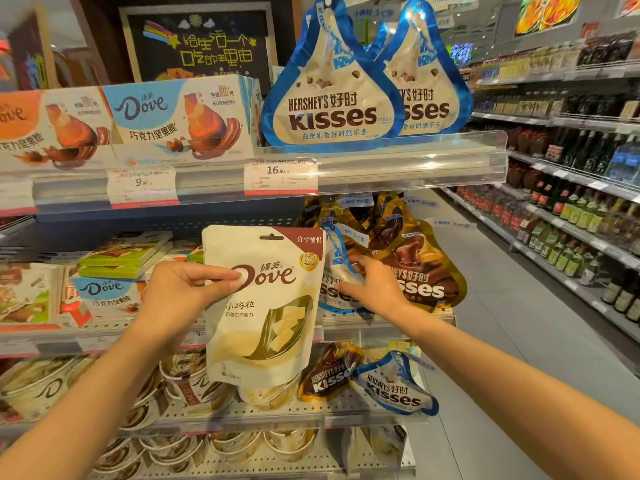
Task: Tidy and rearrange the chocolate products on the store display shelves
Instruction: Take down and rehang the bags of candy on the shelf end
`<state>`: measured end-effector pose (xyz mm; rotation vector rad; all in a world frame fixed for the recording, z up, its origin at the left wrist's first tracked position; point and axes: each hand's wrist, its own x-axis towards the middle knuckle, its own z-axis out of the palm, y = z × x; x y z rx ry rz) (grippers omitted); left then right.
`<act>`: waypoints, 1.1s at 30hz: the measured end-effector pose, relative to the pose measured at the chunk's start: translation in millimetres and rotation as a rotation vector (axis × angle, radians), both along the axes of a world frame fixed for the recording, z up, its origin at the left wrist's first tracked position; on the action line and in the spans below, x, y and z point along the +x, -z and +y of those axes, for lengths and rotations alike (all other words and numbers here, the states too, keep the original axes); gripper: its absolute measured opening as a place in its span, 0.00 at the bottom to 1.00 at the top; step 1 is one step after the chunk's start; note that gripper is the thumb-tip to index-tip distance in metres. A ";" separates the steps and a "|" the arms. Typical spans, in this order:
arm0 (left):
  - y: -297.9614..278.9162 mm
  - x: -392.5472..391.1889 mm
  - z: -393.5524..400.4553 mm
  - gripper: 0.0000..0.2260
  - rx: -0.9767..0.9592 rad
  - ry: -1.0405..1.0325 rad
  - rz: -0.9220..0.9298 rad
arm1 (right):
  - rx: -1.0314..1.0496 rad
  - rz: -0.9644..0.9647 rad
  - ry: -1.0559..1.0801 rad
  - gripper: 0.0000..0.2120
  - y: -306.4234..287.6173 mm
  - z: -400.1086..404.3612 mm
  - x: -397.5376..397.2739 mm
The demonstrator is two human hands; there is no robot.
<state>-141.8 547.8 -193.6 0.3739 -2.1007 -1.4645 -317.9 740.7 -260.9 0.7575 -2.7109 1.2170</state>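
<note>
Cream Dove pouch (261, 306) is pinched in my left hand (180, 289); my right hand (372, 289) grasps a blue Kisses bag (337, 268). Two blue Kisses bags (332, 95) stand above.

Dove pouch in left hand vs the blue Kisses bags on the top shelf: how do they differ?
The Dove pouch is rectangular and cream; the blue Kisses bags are teardrop-shaped with blue edges. The left hand pinches the Dove pouch in front of the shelves; the Kisses bags stand on the top shelf. Both face the camera, branding visible.
</note>
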 end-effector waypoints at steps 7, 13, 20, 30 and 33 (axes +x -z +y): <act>-5.9 10.2 -7.8 0.09 -0.040 0.028 0.010 | 0.088 0.099 0.069 0.08 1.3 4.7 -0.8; -17.4 21.4 -13.6 0.09 -0.020 0.004 0.069 | 0.047 0.188 -0.077 0.14 -30.1 41.4 26.0; -30.6 23.7 -16.4 0.15 -0.023 -0.029 0.129 | -0.194 0.193 -0.192 0.03 -93.1 72.4 49.1; -46.4 20.0 -1.5 0.08 0.082 -0.039 0.213 | -0.336 0.505 -0.121 0.13 -209.4 59.7 27.1; -47.6 19.9 -0.6 0.12 0.083 -0.030 0.225 | -0.325 0.490 -0.096 0.12 -229.6 45.7 17.0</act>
